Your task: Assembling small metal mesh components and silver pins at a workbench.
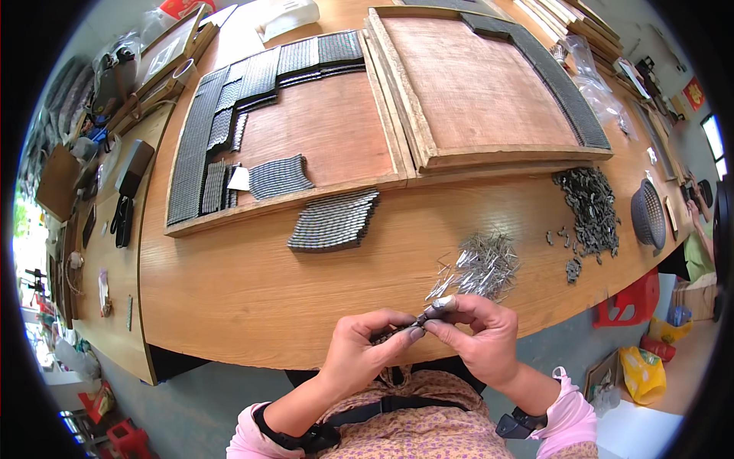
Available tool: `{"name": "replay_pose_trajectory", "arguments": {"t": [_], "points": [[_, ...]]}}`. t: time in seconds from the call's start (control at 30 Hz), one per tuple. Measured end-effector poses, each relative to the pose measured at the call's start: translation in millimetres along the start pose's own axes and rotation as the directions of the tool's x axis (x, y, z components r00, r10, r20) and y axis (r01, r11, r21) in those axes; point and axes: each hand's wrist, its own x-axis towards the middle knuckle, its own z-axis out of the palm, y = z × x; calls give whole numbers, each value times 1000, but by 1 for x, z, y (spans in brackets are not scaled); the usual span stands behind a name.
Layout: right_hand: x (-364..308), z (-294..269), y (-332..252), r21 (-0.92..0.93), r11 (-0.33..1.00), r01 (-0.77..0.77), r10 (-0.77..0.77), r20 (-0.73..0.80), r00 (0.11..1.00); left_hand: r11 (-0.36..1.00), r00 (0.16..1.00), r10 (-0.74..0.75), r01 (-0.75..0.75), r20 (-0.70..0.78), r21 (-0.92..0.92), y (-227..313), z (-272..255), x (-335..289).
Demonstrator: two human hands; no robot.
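Left hand (365, 343) and right hand (483, 336) both got a little dark strip (421, 318) pinched tight, just nearside of the pins (489, 264).

Bright, even indoor light; left rim blown out, window (714, 144) at right overexposed too. Sheen on bench (245, 298), glints off metal pins (487, 264). Soft shadow under link stack (334, 220). Fisheye: bench edge bows, black corners, rim clutter soft. Centre fairly sharp, dark strip (420, 319) lacks detail.

A narrow, dark grey jointed piece (388, 333), partly hidden from view, is held at a slant, its right end higher, near side, slightly right of centre.
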Motion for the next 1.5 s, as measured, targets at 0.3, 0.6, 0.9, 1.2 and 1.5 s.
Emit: {"name": "replay_pose_trajectory", "arguments": {"t": [0.3, 0.6, 0.9, 1.2, 1.5], "points": [[-7, 1, 0, 7, 998, -65, 65, -29, 997, 989, 992, 117, -121, 42, 88, 0, -5, 4], [-2, -31, 2, -565, 757, 328, -250, 214, 944, 863, 956, 286, -288, 68, 415, 17, -11, 3], [-32, -36, 23, -648, 344, 680, -346, 586, 733, 584, 855, 510, -421, 90, 694, -2, -20, -1], [16, -8, -5, -274, 947, 170, -80, 312, 947, 408, 808, 552, -478, 207, 778, -5, -24, -3], [33, 8, -16, -382, 911, 154, 5, 382, 924, 400, 799, 560, -494, 220, 772, -11, -27, -1]]}}
